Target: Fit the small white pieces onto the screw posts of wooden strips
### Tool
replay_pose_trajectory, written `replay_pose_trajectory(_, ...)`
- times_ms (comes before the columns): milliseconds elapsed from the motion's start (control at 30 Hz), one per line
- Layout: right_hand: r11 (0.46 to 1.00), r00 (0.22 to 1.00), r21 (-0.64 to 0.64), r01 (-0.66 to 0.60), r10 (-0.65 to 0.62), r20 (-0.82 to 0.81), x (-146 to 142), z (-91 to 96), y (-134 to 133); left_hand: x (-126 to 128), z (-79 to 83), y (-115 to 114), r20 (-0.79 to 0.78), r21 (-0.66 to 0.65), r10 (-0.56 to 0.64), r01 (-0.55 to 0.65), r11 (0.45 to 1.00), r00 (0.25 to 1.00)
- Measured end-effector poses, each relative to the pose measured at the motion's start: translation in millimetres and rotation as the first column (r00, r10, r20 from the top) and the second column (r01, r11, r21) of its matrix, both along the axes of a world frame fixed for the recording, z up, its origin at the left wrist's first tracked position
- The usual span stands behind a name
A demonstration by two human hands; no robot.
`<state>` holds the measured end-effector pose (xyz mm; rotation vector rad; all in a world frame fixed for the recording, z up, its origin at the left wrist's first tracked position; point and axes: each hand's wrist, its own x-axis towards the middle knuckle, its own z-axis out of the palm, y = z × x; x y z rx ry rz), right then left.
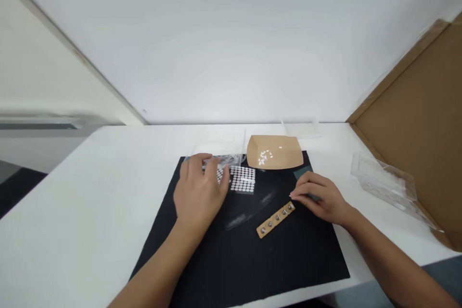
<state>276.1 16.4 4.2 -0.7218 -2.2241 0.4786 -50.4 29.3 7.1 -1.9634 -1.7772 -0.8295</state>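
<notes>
My left hand (200,190) is at the near edge of a clear plastic box (216,147), its thumb and fingers apart, with no object visible in it. Beneath and beside its thumb is a sheet of small white oval stickers (243,179). Thumb and fingertips of my right hand (319,197) pinch a tiny white piece (290,196), mostly hidden. Just below those fingertips, a tan strip (276,220) bearing a row of several small metal pieces lies diagonally on a black mat (231,260). Part of a dark green item (302,171) shows behind my right hand.
A brown paper tray (288,154) with loose white bits stands at the mat's back edge. Clear containers stand at the back (301,129) and right (384,178). A cardboard panel (415,120) borders the right side, and a white wall (231,48) rises behind the table.
</notes>
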Motion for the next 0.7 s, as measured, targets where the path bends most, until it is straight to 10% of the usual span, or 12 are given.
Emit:
replay_pose_trajectory(67,0.999,1.000,0.032,-0.008,0.007,0.021,5,-3.8,-4,10,5.8,-7,0.071,0.027,-0.238,0.237,0.971,0.969)
replay_pose_trajectory(167,0.997,0.998,0.076,-0.008,0.003,0.062,9,-10.7,-7,31,7.3,-22,0.252,-0.053,-0.585,0.615,0.787,0.771)
replay_pose_trajectory(300,0.998,0.996,0.068,-0.013,0.007,0.089,10,-20.3,-6,58,-8.0,-41,0.443,-0.132,-0.649,0.761,0.635,0.618)
replay_pose_trajectory(700,0.998,0.992,-0.016,-0.059,0.061,0.115,5,-27.2,-4,86,-39.8,-55,0.570,-0.177,-0.511,0.703,0.689,0.644)
